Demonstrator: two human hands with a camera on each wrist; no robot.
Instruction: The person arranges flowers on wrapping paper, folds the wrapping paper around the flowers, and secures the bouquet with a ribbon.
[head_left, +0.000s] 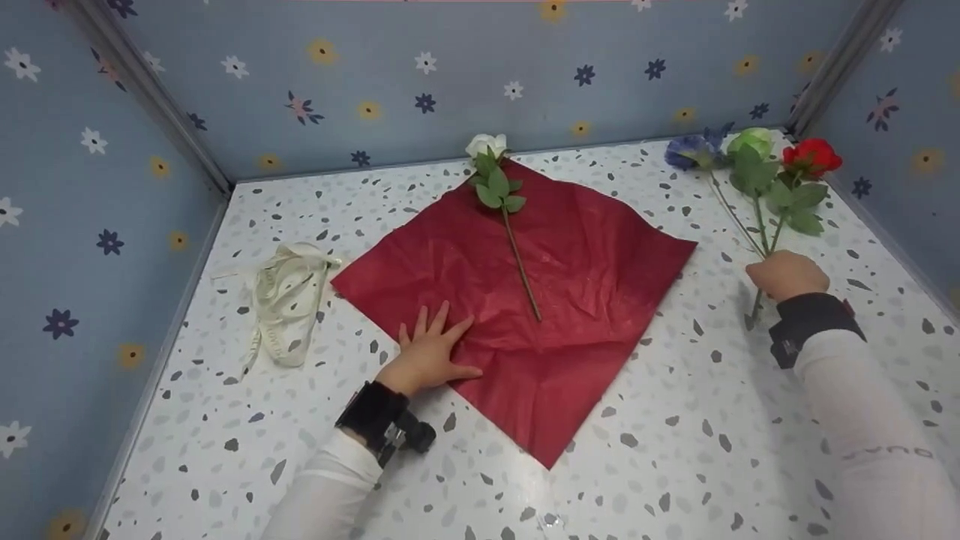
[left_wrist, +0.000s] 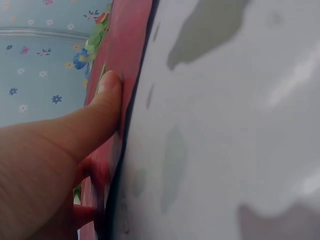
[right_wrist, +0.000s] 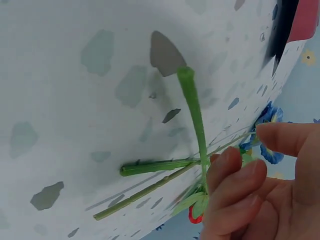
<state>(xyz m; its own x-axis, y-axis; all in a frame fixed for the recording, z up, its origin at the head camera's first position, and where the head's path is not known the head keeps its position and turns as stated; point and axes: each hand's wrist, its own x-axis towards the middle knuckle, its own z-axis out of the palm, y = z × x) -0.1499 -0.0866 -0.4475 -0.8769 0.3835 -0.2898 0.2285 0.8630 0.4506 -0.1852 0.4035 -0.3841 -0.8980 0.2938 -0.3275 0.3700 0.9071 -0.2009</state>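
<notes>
A dark red wrapping paper sheet [head_left: 592, 300] lies on the speckled table like a diamond. My left hand [head_left: 426, 356] rests spread on its lower left edge, the thumb pressing the paper in the left wrist view. Along the sheet's upper middle lies a white rose [head_left: 487, 145], its leafy stem pointing down. To the right, my right hand [head_left: 787, 276] curls its fingers round stems where a blue flower [head_left: 690, 152], a green rose [head_left: 752, 142] and a red rose [head_left: 814, 157] converge. In the right wrist view, green stem ends [right_wrist: 192, 100] stick out past the fingers; how many are gripped is unclear.
A loose heap of cream printed ribbon [head_left: 289, 304] sits on the table [head_left: 225, 465] left of the paper. Flower-patterned panels [head_left: 480, 82] stand along the back and both sides of the table.
</notes>
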